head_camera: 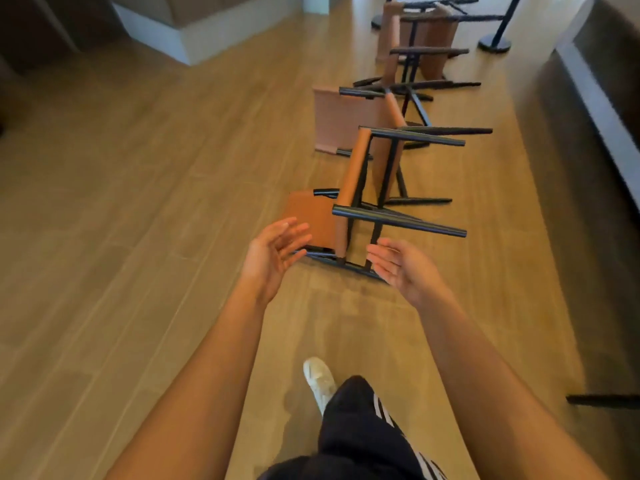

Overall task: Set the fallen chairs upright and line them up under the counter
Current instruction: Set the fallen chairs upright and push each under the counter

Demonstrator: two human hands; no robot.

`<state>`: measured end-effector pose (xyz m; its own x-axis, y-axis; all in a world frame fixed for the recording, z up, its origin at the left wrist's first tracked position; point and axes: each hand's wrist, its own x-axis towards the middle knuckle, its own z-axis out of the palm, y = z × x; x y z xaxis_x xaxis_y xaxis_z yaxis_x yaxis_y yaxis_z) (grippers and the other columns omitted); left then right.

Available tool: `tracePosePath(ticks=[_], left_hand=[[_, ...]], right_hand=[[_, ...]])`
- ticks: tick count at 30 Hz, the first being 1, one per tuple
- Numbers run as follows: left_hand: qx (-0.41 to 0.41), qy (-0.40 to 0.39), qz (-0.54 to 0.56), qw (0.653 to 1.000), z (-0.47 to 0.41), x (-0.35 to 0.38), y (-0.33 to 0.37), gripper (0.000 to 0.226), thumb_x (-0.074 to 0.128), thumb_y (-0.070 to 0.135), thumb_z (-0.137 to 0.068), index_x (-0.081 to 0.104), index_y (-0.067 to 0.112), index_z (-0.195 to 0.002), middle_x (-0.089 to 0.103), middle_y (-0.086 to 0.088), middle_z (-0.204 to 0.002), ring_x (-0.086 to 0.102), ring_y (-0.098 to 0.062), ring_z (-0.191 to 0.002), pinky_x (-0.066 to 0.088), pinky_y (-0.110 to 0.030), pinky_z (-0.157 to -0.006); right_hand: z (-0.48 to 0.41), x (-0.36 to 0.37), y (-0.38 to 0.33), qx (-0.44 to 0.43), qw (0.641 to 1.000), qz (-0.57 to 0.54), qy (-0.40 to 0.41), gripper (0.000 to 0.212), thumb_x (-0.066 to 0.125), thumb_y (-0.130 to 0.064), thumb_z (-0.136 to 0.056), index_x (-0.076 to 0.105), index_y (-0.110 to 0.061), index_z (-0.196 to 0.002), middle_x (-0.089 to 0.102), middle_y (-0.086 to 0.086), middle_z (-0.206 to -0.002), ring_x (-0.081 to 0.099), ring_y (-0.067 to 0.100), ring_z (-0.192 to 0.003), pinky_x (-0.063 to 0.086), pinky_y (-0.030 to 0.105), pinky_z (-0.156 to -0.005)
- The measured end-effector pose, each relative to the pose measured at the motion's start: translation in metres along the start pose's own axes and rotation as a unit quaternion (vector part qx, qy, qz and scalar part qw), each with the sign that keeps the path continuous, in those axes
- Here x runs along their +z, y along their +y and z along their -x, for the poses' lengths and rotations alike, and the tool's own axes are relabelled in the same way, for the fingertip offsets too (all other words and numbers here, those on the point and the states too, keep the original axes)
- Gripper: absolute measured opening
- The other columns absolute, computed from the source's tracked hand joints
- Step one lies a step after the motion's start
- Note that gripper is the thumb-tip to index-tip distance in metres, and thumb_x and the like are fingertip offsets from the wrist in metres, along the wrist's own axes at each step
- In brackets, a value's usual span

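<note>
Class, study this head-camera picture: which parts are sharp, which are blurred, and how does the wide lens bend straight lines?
Head view: the nearest fallen tan-leather, black-legged chair, the left hand and the right hand are fairly sharp; the farthest tan chairs are smeared with blur; the seams of the wood-plank floor and the pale grey ledge at right bow outwards, wide-angle distortion; lighting is soft.

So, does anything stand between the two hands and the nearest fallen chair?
Nothing visible does. The left hand and the right hand, both open, reach straight at the nearest chair, which lies toppled on the wooden floor.
</note>
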<state>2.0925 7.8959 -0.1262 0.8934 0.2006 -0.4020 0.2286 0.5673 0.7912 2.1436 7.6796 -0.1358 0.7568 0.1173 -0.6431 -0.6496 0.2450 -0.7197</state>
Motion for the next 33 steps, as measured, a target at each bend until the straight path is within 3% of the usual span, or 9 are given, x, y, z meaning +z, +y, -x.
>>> tracePosePath(ticks=[17, 24, 28, 33], left_hand=[[0.038, 0.097, 0.059, 0.993, -0.178, -0.109, 0.151, 0.023, 0.041, 0.017, -0.097, 0.059, 0.009, -0.110, 0.070, -0.008, -0.104, 0.067, -0.023, -0.096, 0.049, -0.035, -0.088], [0.030, 0.082, 0.051, 0.995, -0.262, -0.172, 0.217, 0.024, 0.042, 0.018, -0.097, 0.060, 0.009, -0.111, 0.070, -0.009, -0.107, 0.067, -0.023, -0.098, 0.049, -0.036, -0.089], [0.015, 0.055, 0.025, 0.998, -0.318, -0.209, 0.269, 0.023, 0.042, 0.018, -0.097, 0.060, 0.010, -0.108, 0.069, -0.009, -0.107, 0.067, -0.023, -0.098, 0.049, -0.034, -0.087], [-0.040, -0.002, -0.031, 0.999, -0.390, -0.231, 0.327, 0.023, 0.042, 0.018, -0.097, 0.057, 0.009, -0.112, 0.068, -0.009, -0.107, 0.066, -0.023, -0.096, 0.048, -0.034, -0.086]], right_hand=[[-0.184, 0.225, -0.079, 0.037, 0.996, 0.065, -0.054, 0.022, 0.044, -0.018, -0.100, 0.064, -0.010, -0.106, 0.076, 0.003, -0.089, 0.072, 0.015, -0.085, 0.053, 0.029, -0.071], [-0.245, 0.317, -0.083, 0.046, 0.997, 0.050, -0.044, 0.028, 0.034, -0.008, -0.102, 0.060, -0.005, -0.113, 0.073, 0.007, -0.095, 0.068, 0.018, -0.092, 0.052, 0.029, -0.073], [-0.275, 0.378, -0.082, 0.050, 0.998, 0.027, -0.018, 0.029, 0.030, -0.007, -0.102, 0.059, -0.007, -0.107, 0.070, 0.008, -0.098, 0.066, 0.018, -0.090, 0.049, 0.028, -0.071], [-0.313, 0.440, -0.093, 0.040, 0.999, -0.014, 0.017, 0.027, 0.032, -0.008, -0.102, 0.057, -0.005, -0.113, 0.069, 0.008, -0.100, 0.065, 0.019, -0.092, 0.049, 0.028, -0.072]])
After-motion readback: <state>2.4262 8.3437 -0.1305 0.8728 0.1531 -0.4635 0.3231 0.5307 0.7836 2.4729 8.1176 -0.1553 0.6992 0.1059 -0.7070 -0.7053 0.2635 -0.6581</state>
